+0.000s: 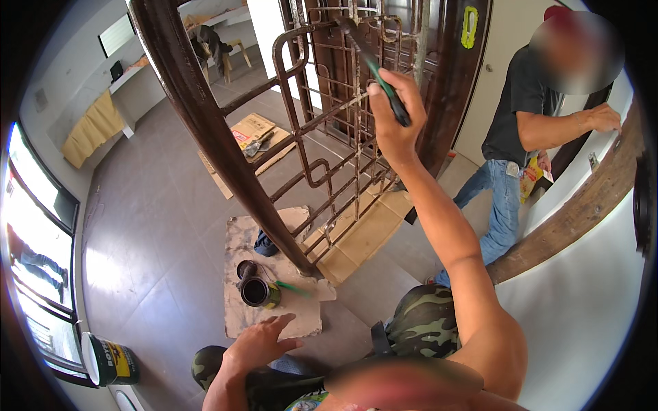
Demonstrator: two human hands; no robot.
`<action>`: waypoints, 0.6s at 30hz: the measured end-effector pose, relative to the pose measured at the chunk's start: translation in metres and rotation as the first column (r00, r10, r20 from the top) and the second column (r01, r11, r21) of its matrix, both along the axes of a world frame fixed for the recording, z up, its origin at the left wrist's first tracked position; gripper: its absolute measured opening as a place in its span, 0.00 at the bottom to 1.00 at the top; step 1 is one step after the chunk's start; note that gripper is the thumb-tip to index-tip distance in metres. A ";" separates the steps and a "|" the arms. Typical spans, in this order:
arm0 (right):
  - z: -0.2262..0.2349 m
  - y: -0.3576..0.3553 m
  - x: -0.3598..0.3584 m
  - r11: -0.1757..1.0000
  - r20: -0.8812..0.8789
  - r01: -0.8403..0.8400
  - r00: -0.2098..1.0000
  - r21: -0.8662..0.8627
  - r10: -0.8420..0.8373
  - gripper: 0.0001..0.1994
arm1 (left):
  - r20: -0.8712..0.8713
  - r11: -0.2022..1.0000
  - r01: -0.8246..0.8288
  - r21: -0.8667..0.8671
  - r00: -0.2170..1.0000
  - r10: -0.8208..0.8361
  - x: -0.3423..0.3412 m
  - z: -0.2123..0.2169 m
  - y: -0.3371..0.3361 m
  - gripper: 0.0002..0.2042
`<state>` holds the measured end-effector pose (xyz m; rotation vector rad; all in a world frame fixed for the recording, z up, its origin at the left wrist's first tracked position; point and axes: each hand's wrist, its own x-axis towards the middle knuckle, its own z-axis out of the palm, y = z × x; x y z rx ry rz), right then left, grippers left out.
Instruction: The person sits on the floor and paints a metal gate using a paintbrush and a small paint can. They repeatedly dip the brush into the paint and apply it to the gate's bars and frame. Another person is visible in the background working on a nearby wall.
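Observation:
My right hand (399,113) is raised and closed around the handle of a paintbrush (375,67) with a green and black grip. The brush's dark bristles lie against an upper bar of a metal grille (299,127). Brown paint coats its nearer bars, while pale, worn patches show on those farther in. My left hand (260,344) hangs low with its fingers apart and holds nothing. Just beyond it, an open paint can (257,293) with dark paint inside stands on a stained cardboard sheet (236,236). A small dark container (246,270) and a green-handled tool (293,288) are beside the can.
A thick brown frame post (219,161) rises close in front. More cardboard (363,236) lies under the grille. To the right, another person (507,137) works at a wall beside a curved wooden edge (576,212). A large dark bucket (110,359) stands at lower left.

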<state>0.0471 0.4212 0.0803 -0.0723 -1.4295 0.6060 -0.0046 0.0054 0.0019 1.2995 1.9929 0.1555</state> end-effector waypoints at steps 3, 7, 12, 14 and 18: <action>0.002 -0.005 0.002 0.979 0.049 -0.063 0.997 0.192 0.054 0.11 | 0.007 1.000 -0.015 -0.024 1.000 0.015 0.000 0.000 0.000 0.34; 0.008 -0.012 0.005 0.999 -0.005 0.040 0.999 0.009 -0.040 0.10 | -0.008 1.000 -0.014 0.017 1.000 0.014 0.002 0.000 -0.001 0.34; 0.011 -0.023 0.012 0.965 0.020 -0.260 0.966 0.028 0.259 0.10 | 0.012 0.998 -0.026 -0.051 1.000 0.026 0.002 0.003 0.000 0.33; 0.013 -0.023 0.013 0.976 -0.078 -0.185 0.981 -0.112 0.177 0.09 | -0.004 0.998 -0.030 -0.051 1.000 0.030 0.003 0.004 0.000 0.33; 0.021 -0.018 0.011 0.995 0.022 -0.099 0.995 0.014 0.098 0.07 | 0.002 1.000 -0.004 0.005 1.000 0.004 0.004 0.004 0.001 0.33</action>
